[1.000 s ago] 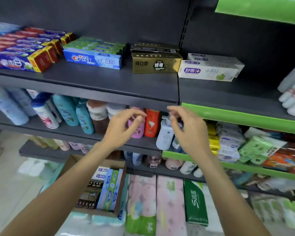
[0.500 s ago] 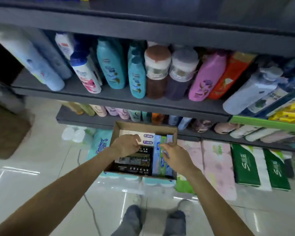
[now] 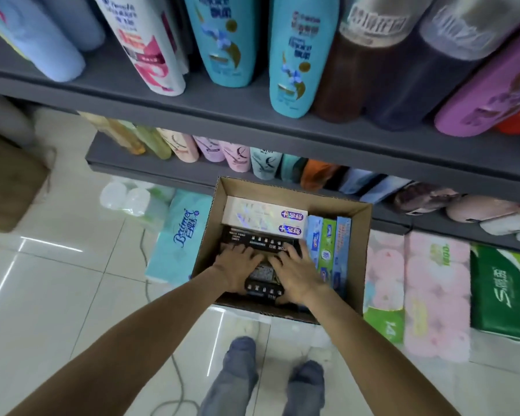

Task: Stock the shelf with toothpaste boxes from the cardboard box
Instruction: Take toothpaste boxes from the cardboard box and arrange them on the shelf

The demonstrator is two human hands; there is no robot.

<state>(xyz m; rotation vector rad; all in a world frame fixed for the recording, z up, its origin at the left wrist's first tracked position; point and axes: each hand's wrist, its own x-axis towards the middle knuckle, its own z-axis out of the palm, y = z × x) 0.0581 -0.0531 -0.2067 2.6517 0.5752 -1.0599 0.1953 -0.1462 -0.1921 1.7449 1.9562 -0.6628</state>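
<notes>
Inside the cardboard box (image 3: 361, 235), low in front of the shelf (image 3: 252, 121), both hands are laid on the black toothpaste boxes (image 3: 260, 244). The left hand (image 3: 237, 270) and right hand (image 3: 296, 273) lie side by side, fingers spread and slightly bent over the packs; whether any pack is actually clasped cannot be told. The stack is probably best gripped from both ends, squeezed evenly and lifted straight up, so that the blue and green boxes (image 3: 330, 247) beside it are not dragged along.
</notes>
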